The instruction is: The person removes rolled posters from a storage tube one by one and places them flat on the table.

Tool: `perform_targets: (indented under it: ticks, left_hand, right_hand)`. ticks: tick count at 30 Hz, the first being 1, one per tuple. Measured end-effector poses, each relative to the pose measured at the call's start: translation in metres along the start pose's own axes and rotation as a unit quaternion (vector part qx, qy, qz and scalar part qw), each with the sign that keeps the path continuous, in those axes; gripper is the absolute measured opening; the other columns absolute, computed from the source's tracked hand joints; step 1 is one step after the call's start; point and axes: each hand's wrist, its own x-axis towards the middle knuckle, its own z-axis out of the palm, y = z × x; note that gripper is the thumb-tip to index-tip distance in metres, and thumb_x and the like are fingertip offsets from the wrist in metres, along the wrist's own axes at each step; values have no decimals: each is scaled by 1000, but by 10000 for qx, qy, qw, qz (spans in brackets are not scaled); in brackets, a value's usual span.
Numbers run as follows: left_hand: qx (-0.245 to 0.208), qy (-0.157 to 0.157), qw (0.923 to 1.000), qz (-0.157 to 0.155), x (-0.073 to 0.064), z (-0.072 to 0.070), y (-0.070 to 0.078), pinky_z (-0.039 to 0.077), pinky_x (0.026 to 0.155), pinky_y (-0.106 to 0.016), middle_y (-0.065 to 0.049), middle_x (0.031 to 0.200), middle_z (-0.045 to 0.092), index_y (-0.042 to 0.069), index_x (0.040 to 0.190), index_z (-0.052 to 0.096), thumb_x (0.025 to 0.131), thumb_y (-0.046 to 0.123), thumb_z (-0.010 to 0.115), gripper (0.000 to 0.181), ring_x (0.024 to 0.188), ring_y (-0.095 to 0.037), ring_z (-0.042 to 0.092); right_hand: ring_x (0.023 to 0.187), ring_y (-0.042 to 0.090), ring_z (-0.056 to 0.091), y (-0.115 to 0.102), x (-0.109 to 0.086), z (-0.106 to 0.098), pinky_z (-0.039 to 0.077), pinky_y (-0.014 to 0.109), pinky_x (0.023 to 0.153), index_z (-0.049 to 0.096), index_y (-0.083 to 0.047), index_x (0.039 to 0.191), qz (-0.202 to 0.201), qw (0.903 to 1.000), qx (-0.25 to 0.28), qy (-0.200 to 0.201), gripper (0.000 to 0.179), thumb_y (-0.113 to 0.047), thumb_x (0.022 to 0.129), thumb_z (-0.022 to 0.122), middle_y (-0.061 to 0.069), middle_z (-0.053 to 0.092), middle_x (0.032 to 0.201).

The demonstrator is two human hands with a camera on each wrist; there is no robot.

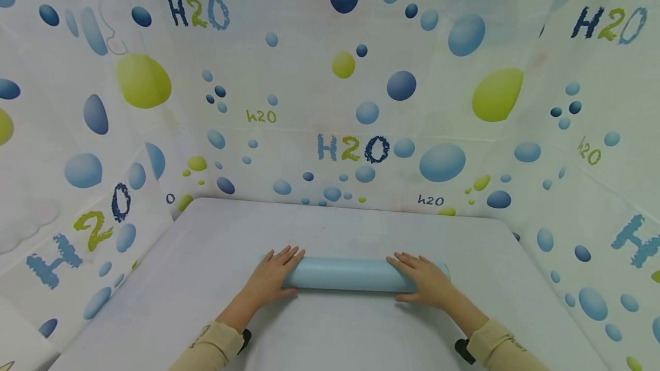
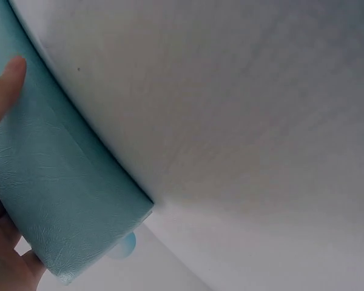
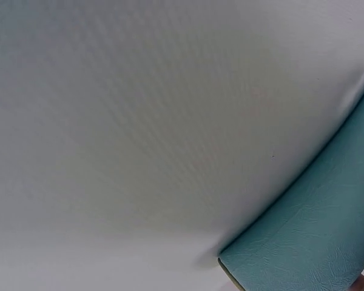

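A light blue rolled mat with a finely creased, leathery surface lies crosswise on the white table. At its left end my left hand holds it, fingers over the top and thumb along the near side. My right hand holds the right end in the same way, its thumb low on the near side. In the left wrist view, the thumb and fingers lie on opposite sides of the roll. The right wrist view shows the roll's end, with only a bit of the hand at the lower right edge.
The white tabletop runs back to a hanging backdrop printed with blue and green drops and H2O lettering. The same print rises along the left and right sides of the table. Dark bands sit at both cuffs.
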Motion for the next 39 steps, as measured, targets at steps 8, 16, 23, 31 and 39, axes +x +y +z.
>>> perform_targets:
  ticks: [8,16,23,31,39]
  left_hand:
    - [16,132,9999,-30,0,-1,2,35,94,-55,-15,126,51,7,134,44,66,32,80,82,115,-32,48]
    - [-74,183,9998,-8,1,-2,4,37,91,-56,-12,121,54,8,131,49,65,33,80,77,112,-30,51]
    - [-122,141,9998,58,5,-6,13,38,89,-56,-12,118,55,8,129,50,65,32,80,75,110,-30,51]
    - [45,-178,9997,166,14,-11,34,42,86,-54,-11,115,57,8,126,52,66,36,79,72,107,-29,53]
    - [71,-413,9991,104,22,-15,62,44,85,-51,-9,115,58,8,126,52,66,40,79,74,107,-27,54]
  right_hand:
    - [109,30,54,3,0,2,45,47,86,46,-9,134,-343,9986,-250,315,84,-36,63,82,14,54,124]
    - [101,27,59,4,1,-2,48,42,83,50,-8,130,-467,9979,-227,389,81,-34,62,83,11,58,116]
    - [101,27,58,6,-6,-5,47,41,85,49,-8,130,-312,9991,-227,188,79,-33,63,82,10,58,117]
    - [98,28,59,11,-27,-12,48,42,82,50,-6,128,-313,9988,-189,326,79,-28,60,84,11,59,113]
    - [101,30,57,16,-50,-23,46,44,85,49,-7,129,143,9999,39,39,79,-22,60,85,11,58,115]
